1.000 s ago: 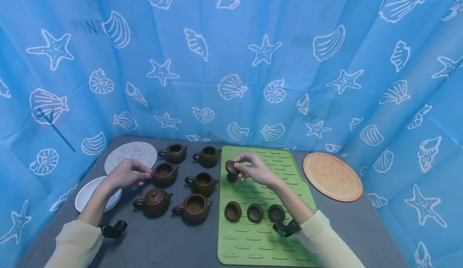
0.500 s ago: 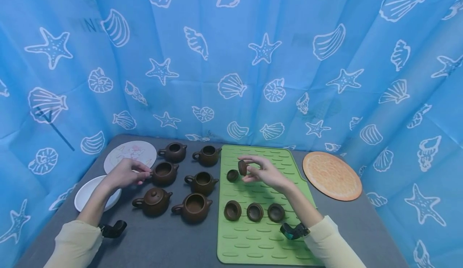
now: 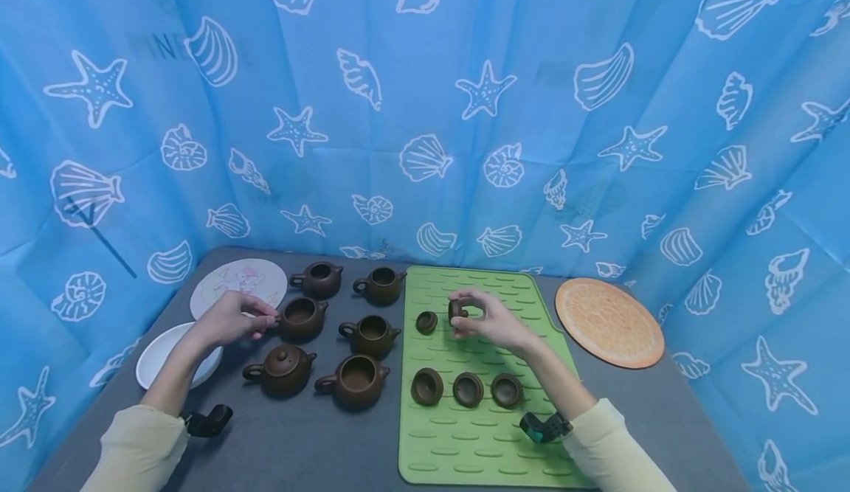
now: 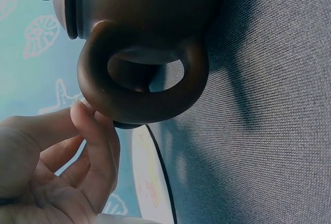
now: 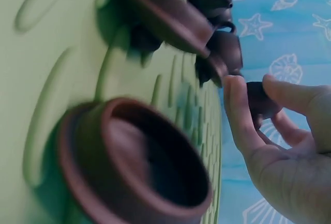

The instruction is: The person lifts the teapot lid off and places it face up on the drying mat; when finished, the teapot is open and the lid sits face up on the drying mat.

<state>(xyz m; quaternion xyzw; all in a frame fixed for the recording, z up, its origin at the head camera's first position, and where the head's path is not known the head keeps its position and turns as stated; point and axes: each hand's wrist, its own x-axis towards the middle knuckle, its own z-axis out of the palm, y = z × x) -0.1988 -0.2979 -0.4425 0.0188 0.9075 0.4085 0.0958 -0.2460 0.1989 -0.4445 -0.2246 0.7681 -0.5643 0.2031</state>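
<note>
In the head view, my left hand (image 3: pixel 232 320) pinches the handle of a brown lidless teapot (image 3: pixel 300 320). In the left wrist view its fingertips are partly hidden behind the handle of the lidded teapot (image 4: pixel 150 6), which stands nearer. My right hand (image 3: pixel 488 320) holds a small brown teapot lid (image 3: pixel 454 313) on edge between thumb and fingers, over the green mat (image 3: pixel 465 433). Just left of it another lid (image 3: pixel 427 321) lies hollow side up. Closer to me, three more upturned lids sit in a row, one of them a large lid (image 5: pixel 150 162) in the right wrist view.
Several lidless teapots (image 3: pixel 358 381) stand on the grey table (image 3: pixel 285 448) left of the mat. A white bowl (image 3: pixel 162 355) and a round printed plate (image 3: pixel 239 283) are at far left. Right of the mat lies an orange-patterned round mat (image 3: pixel 611 322). A blue shell-print curtain (image 3: pixel 465 182) surrounds the table.
My right hand has moved the held lid slightly right, off the lid it overlapped, and turned it on edge with its knob toward the palm. The left hand stays at the handle.
</note>
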